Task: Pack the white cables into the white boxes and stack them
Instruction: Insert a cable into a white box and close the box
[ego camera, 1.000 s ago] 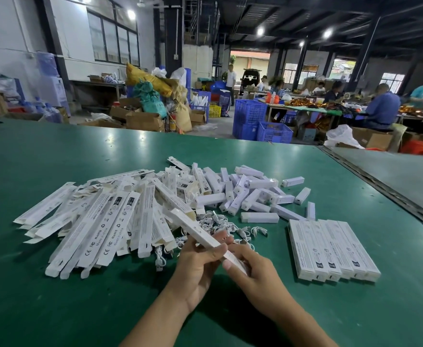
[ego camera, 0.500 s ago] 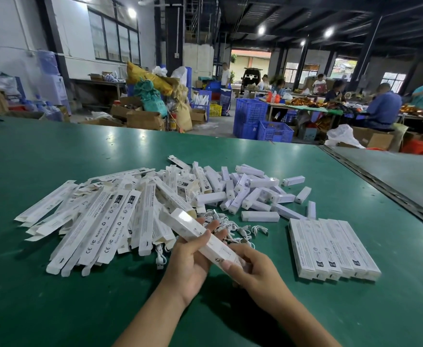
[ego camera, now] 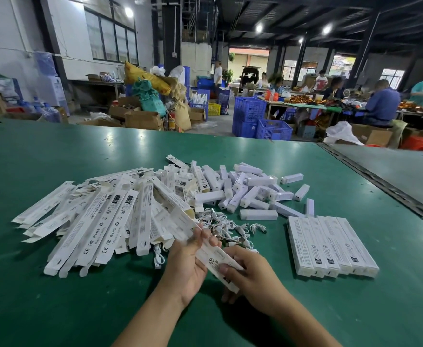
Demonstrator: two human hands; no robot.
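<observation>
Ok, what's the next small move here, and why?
Probably free the right hand to pick one of the cables just beyond: it and the left hand both grip the box, and neither holds a cable.

Both forearms (ego camera: 155,316) run off the bottom edge. Fingers of the left hand (ego camera: 185,261) cover the middle of the held box (ego camera: 211,257), and the right hand (ego camera: 253,274) hides its near end; whether a cable lies inside cannot be told. Just beyond the hands, the tangled white cables (ego camera: 233,229) are partly masked by box and fingers. The fine print on the packed boxes (ego camera: 330,246), right of the hands, is too small to read.
</observation>
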